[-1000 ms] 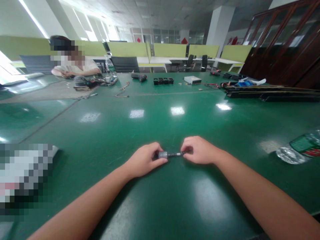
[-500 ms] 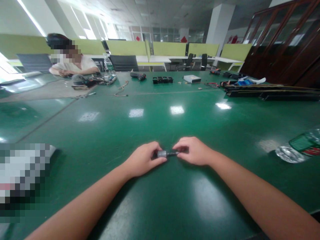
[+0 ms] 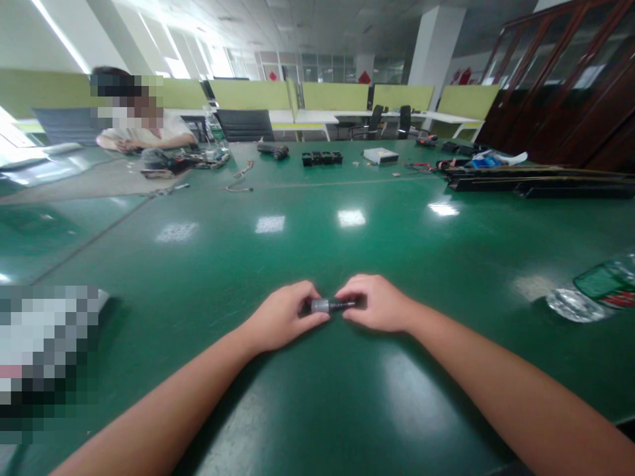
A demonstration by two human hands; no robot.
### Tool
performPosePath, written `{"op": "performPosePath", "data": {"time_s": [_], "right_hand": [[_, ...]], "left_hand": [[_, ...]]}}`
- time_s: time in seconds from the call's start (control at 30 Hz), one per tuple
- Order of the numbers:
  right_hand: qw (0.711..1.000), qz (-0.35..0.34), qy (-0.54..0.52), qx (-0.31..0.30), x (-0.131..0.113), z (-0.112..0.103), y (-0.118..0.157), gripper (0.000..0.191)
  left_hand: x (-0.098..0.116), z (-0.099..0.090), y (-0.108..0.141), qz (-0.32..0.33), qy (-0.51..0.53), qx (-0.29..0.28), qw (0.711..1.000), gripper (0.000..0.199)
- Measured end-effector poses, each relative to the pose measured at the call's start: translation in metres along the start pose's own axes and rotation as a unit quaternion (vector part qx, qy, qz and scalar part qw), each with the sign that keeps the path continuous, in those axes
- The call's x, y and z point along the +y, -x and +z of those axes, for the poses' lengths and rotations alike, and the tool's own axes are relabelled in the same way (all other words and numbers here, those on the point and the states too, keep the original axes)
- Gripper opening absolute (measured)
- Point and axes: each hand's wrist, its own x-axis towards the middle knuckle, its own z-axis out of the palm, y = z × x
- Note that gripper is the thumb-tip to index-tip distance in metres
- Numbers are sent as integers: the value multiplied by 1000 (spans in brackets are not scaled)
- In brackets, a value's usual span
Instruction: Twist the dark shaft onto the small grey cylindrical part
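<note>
A small cylindrical piece (image 3: pixel 321 305), grey at its left part and dark and thinner towards the right, lies sideways just over the table between my two hands. My left hand (image 3: pixel 285 317) is closed on the grey part, thumb on the near side and fingers on the far side. Around the dark, thin end curl the thumb and fingers of my right hand (image 3: pixel 377 303). The thin tip shows in the gap between them. What kind of piece it is, I cannot make out.
The green table (image 3: pixel 317 244) is glossy. A clear bottle (image 3: pixel 602 291) lies on the right, a blurred pale box (image 3: pixel 44 337) sits on the left. Black strips (image 3: pixel 540 182), a white box (image 3: pixel 381 156) and black blocks (image 3: pixel 322 158) line the back. A person (image 3: pixel 143 125) sits at far left.
My right hand has shifted slightly left along the piece, from its tip towards the grey part. My left hand has barely moved.
</note>
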Motion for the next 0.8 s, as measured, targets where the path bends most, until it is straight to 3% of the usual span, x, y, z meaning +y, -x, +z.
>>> {"op": "performPosePath", "data": {"time_s": [0.23, 0.8], "right_hand": [[999, -35, 37, 5, -2, 11, -6, 19], [996, -61, 68, -10, -3, 7, -6, 14]], "left_hand": [[2, 1, -1, -3, -2, 3, 1000, 30], [3, 1, -1, 5, -28, 7, 1000, 30]]}}
